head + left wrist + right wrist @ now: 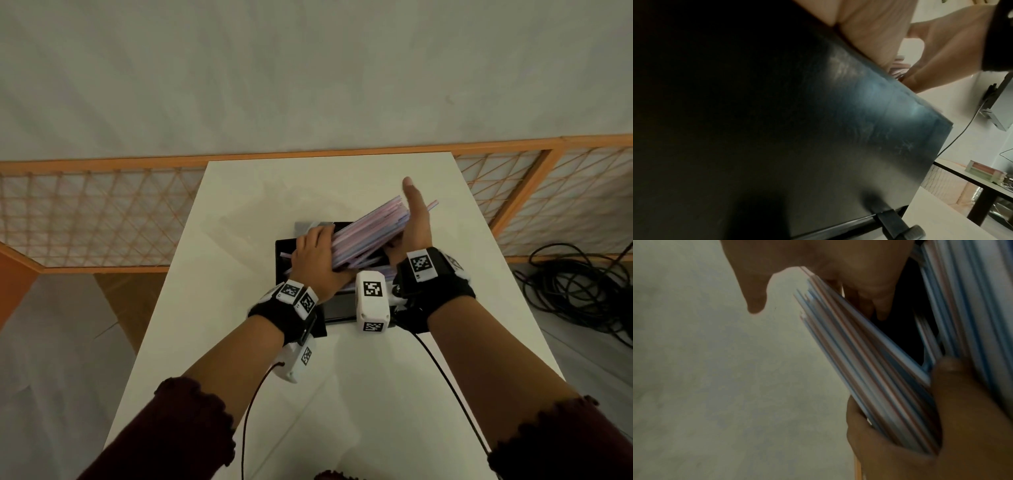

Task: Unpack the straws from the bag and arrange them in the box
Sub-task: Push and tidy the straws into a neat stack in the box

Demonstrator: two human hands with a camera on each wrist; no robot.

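Observation:
A thick bundle of pink, blue and white straws (pixel 370 233) slants up to the right over the black box (pixel 284 245) in the middle of the white table (pixel 308 377). My left hand (pixel 315 257) grips the bundle's low near end, fingers curled over it. My right hand (pixel 416 219) lies flat against the bundle's right side with the thumb pointing up. The right wrist view shows the straws (pixel 869 369) running from the left hand (pixel 910 443) to the right hand's fingers (pixel 879 301). A few loose straws lie in the box. A greyish clear sheet (pixel 310 226), perhaps the bag, lies at the box's far edge.
The box's dark wall (pixel 838 129) fills the left wrist view. An orange lattice fence (pixel 102 212) runs behind the table. Black cables (pixel 582 291) coil on the floor to the right. Thin black wires run from both wrist cameras back along the table.

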